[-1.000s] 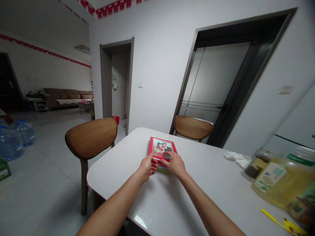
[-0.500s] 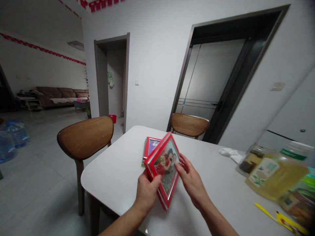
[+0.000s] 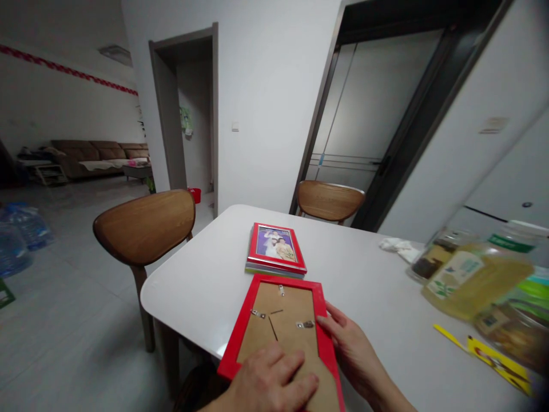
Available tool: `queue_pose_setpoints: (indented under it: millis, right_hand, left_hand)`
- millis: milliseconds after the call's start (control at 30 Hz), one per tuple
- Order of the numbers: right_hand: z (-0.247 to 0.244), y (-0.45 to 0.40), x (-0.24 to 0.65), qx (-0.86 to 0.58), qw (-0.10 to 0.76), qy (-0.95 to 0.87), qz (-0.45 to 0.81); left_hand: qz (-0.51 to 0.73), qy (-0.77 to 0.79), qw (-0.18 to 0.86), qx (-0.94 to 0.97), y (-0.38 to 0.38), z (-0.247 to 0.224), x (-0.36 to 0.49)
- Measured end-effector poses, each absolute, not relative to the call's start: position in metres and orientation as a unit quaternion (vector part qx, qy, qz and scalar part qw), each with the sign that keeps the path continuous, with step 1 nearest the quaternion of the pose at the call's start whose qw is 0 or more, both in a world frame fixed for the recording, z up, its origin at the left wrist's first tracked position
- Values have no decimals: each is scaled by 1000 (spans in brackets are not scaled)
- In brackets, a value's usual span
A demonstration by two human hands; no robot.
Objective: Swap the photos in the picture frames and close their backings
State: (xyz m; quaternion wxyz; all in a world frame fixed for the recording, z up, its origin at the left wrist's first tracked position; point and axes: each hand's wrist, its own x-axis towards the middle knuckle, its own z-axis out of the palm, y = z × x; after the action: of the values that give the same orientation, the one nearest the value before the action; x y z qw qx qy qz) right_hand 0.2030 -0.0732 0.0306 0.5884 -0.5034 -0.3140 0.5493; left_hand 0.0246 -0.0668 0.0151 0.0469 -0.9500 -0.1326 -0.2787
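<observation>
Red-rimmed picture frame (image 3: 244, 337) held back-up over near edge of surface (image 3: 206, 263): rim pinched by right hand (image 3: 354, 346), brown backing covered by left hand (image 3: 270, 380), fingers loosely bent. Likely light, stiff, front breakable; best gripped by opposite rims. Bottle label (image 3: 454, 274) unreadable.

The red picture frame (image 3: 241, 335) has left the stack (image 3: 277, 247) and flipped, showing its brown back (image 3: 292, 337), where the left hand (image 3: 274, 379) now rests.

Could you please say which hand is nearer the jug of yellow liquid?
The right hand, holding the frame left of the jug; the left hand is farther, on the backing.
</observation>
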Motion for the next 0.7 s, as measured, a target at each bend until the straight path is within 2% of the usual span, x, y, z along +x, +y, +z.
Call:
queue_pose_setpoints:
  millis: [200,367,533,700]
  right_hand:
    - [4,-57,217,-640,517,-422,381]
    - [-7,-51,221,-738,375,-539,154]
    - [-8,-54,215,-732,296,-608,81]
    - [-4,-53,211,-732,253,-631,46]
  left_hand:
    - [-172,-163,-7,-971,-70,11,35]
    - [-118,-201,-109,-966,-71,29,34]
    - [-154,-226,-205,-940,-53,26,21]
    - [-244,-403,-205,-858,-12,12,3]
